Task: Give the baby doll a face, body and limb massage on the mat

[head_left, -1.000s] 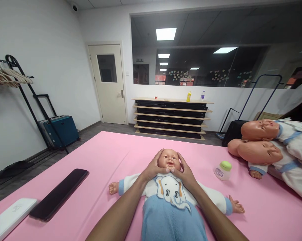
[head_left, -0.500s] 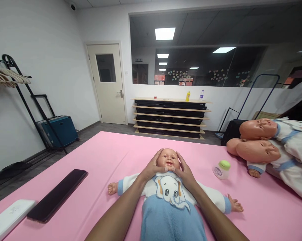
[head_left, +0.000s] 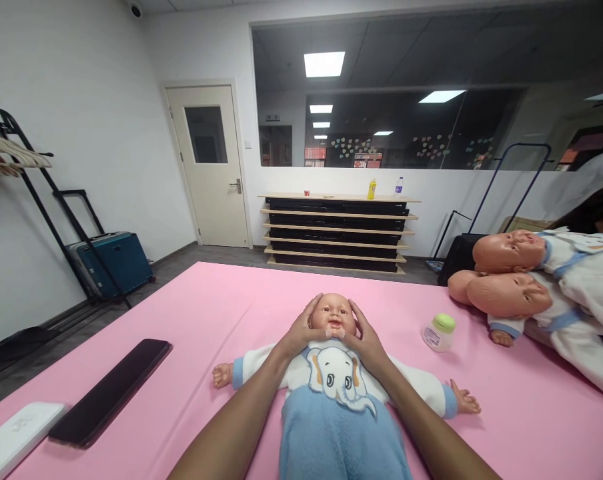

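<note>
head view: the doll [head_left: 337, 393] lies face-up on the pink table [head_left: 201, 307], its head [head_left: 333, 307] cupped between left hand [head_left: 297, 335] and right hand [head_left: 365, 339], fingers [head_left: 311, 308] curved round it, this hold complete, what remains unclear.

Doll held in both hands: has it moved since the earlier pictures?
No. Against the green-lidded jar, the held doll lies where it did on the pink tabletop; the whole view has shifted.

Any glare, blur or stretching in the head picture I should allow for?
Head view: left hand, right hand and doll look sharp under even light; bright light panels show in the dark window; the phone at lower left looks stretched; print on the jar is too small to read.
</note>
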The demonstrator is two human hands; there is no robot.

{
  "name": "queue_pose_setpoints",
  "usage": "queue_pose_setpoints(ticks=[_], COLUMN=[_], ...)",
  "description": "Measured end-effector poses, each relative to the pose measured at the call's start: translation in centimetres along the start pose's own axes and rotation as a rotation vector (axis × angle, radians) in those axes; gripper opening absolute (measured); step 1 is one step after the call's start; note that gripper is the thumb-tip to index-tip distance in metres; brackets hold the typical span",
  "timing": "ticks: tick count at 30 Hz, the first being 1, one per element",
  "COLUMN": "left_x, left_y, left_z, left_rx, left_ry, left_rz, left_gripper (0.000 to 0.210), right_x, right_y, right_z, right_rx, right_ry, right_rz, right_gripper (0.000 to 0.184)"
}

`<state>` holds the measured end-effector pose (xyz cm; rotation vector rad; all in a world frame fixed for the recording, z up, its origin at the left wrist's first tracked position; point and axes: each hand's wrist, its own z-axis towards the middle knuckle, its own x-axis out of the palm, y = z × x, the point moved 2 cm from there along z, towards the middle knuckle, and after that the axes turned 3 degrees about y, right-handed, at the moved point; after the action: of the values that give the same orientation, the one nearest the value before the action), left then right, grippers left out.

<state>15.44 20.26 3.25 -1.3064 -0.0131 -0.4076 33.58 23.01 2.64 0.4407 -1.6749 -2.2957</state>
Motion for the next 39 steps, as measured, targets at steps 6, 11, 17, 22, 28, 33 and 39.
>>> queue_pose_setpoints(ticks=[6,11,17,22,28,33,39], left_x=[-0.16,0.09,0.07,0.36,0.36,-0.06,0.39], left_y=[0.17,0.07,-0.37,-0.33,-0.43,-0.31,-0.24], left_z=[0.14,-0.02,0.01,0.07,-0.06,0.14,0.00], left_rx=[0.015,0.022,-0.016,-0.006,-0.020,-0.006,-0.012], left_ry=[-0.007,-0.027,-0.020,-0.007,-0.025,-0.020,-0.003], left_rz=[0.046,0.132,0.037,0.016,0.035,0.025,0.066], left_gripper=[0.098,0.104,0.093,0.098,0.097,0.092,0.104], right_x=[-0.32,0.15,-0.25,-0.37,-0.16,-0.58,-0.28], right_y=[-0.54,-0.25,-0.36,-0.40,-0.19,-0.63,-0.76], right_z=[0.16,0.01,0.17,0.12,-0.01,0.14,0.04], right_rx=[-0.015,-0.007,-0.003,-0.009,-0.001,-0.036,-0.022], right_ry=[0.000,-0.004,0.009,0.001,-0.006,0.000,-0.002], right_rz=[-0.007,-0.008,-0.001,-0.037,-0.066,-0.057,-0.089], right_gripper=[0.078,0.092,0.083,0.082,0.090,0.074,0.097])
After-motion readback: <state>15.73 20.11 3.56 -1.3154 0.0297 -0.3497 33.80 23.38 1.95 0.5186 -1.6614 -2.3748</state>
